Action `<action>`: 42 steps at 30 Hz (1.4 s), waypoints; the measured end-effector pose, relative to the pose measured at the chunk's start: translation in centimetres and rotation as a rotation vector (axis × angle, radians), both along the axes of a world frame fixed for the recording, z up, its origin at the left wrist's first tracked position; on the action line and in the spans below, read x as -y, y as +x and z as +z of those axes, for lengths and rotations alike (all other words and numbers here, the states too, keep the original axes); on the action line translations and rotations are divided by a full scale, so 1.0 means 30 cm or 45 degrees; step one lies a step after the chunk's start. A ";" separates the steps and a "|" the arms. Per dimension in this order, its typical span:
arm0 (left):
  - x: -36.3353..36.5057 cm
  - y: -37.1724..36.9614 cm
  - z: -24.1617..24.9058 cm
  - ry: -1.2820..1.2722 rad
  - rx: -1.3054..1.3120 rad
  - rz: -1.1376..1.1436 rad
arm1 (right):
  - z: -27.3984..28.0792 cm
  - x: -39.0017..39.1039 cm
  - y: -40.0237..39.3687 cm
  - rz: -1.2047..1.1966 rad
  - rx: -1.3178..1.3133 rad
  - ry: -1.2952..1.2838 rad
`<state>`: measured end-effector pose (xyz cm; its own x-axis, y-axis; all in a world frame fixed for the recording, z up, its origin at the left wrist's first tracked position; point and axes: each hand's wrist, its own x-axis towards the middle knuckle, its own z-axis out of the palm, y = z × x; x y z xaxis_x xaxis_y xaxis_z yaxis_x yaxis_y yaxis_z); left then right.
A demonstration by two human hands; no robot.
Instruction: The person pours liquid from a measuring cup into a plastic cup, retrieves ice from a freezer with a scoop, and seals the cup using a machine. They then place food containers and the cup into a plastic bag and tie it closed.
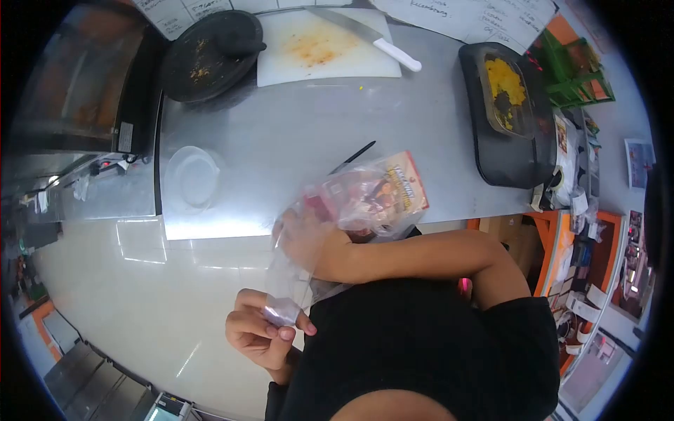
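Observation:
A clear plastic bag [289, 266] stretches from the table's front edge down past its left side. My left hand [263, 330] pinches the bag's lower end between thumb and fingers. My right hand [309, 244] is closed on the bag higher up, seen partly through the clear film, its fingertips blurred. Just beyond this hand, a printed packet [404, 184] with red and yellow colours shows in or under clear plastic. A dark pen-like stick [357, 156] lies behind it on the metal table [274, 140].
A stone mortar with pestle [210, 59], a stained white cutting board [295, 67] and a knife [382, 45] are at the back. Yellow food sits in a clear container [523, 119] on a black tray [491, 158]. A round plastic lid [191, 177] lies left.

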<state>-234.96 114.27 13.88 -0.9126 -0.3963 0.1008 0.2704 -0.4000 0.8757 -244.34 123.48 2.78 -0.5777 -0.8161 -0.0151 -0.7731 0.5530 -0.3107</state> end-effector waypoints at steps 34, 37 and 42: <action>-0.092 -0.259 -0.076 -0.409 -0.307 -0.257 | 0.736 -0.734 -0.259 0.575 0.030 -0.142; -0.135 -0.293 -0.117 -0.663 -0.397 -0.666 | 0.686 -0.733 -0.240 0.495 0.084 -0.372; -0.277 -0.369 -0.153 -0.771 -0.374 -0.867 | 0.525 -0.633 -0.180 0.460 0.254 -0.767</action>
